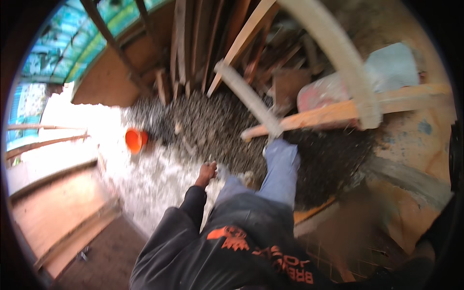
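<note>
My left hand (207, 173) hangs in front of my left leg with its fingers curled closed. Whatever they hold, if anything, is too small to make out. Beneath and beyond it spreads a heap of grey gravel (208, 123). An orange bucket (136, 140) lies tipped at the left side of this heap, apart from my hand. On the right, a dark sleeve (440, 217) shows near the rim, and blur and shadow hide my right hand's fingers. My legs, in blue-grey trousers (280, 166), stand at the gravel's near edge.
Long timber boards (183, 43) lean at the back. A wooden beam (333, 111) crosses the right side, beside a pale translucent container (394, 65). Pale, brightly lit concrete floor (150, 188) lies at left, next to a framed wooden panel (63, 208). Darker material (333, 164) spreads right of my legs.
</note>
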`<action>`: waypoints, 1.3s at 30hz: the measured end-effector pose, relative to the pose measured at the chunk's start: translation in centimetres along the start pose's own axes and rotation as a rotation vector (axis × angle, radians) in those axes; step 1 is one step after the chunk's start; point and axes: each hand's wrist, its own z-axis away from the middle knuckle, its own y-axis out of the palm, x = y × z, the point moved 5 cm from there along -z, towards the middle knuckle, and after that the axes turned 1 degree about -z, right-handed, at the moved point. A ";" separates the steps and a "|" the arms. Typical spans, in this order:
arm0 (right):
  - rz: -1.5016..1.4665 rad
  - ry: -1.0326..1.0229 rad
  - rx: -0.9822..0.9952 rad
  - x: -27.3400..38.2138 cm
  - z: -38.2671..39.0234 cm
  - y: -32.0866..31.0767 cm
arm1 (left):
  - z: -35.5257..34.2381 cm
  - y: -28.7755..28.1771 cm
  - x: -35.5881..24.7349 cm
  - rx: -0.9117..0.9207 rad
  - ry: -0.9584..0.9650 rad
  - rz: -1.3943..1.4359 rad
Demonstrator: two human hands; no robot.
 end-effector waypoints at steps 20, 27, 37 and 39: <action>-0.145 0.094 0.386 0.1 45.5 -1.1 | 6.4 -16.7 12.9 -0.114 -0.284 0.008; 0.382 0.622 1.519 -12.1 81.4 -5.3 | 10.1 -23.4 14.0 -0.163 -0.164 -0.006; 0.441 1.205 1.522 -19.1 95.0 -19.8 | 7.6 -15.0 2.6 0.086 0.068 -0.283; 0.403 1.242 1.553 -17.7 95.8 -20.9 | 7.6 -14.5 0.6 0.107 0.104 -0.312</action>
